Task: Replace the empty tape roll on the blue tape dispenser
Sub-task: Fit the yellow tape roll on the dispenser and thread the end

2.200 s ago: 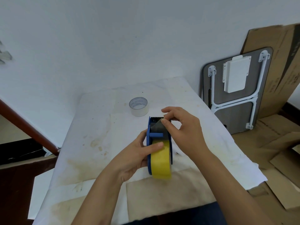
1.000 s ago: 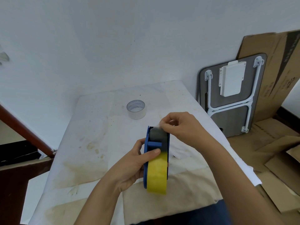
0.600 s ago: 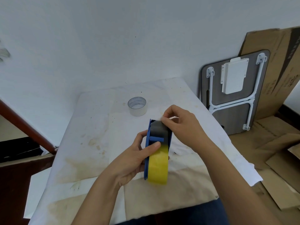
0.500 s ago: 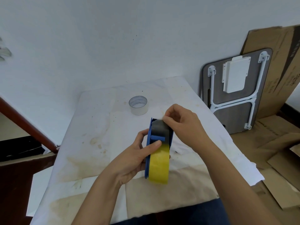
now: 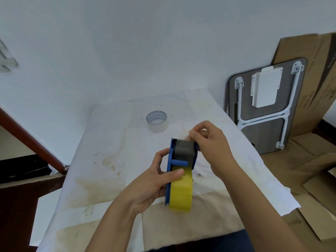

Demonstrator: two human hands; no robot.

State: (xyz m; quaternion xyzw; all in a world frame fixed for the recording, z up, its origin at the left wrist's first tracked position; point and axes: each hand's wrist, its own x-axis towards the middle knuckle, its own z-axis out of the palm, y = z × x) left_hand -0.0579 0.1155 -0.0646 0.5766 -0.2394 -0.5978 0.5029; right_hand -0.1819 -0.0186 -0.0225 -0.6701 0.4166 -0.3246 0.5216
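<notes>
The blue tape dispenser is held upright above the table, with a yellow tape roll seated in it and a grey roller near its toothed far end. My left hand grips the dispenser's left side, thumb resting on the yellow roll. My right hand is at the far end, thumb and forefinger pinched on the clear tape end just above the grey roller. The empty roll, a pale ring, stands on the table beyond the dispenser.
The table is draped with stained white paper and backs against a white wall. A folded grey table with white legs leans at the right, with cardboard behind it and on the floor. A dark wooden rail runs at the left.
My right hand's fingers rose from the grey roller to a pinch at the dispenser's far end. My left hand kept its grip on the dispenser throughout.
</notes>
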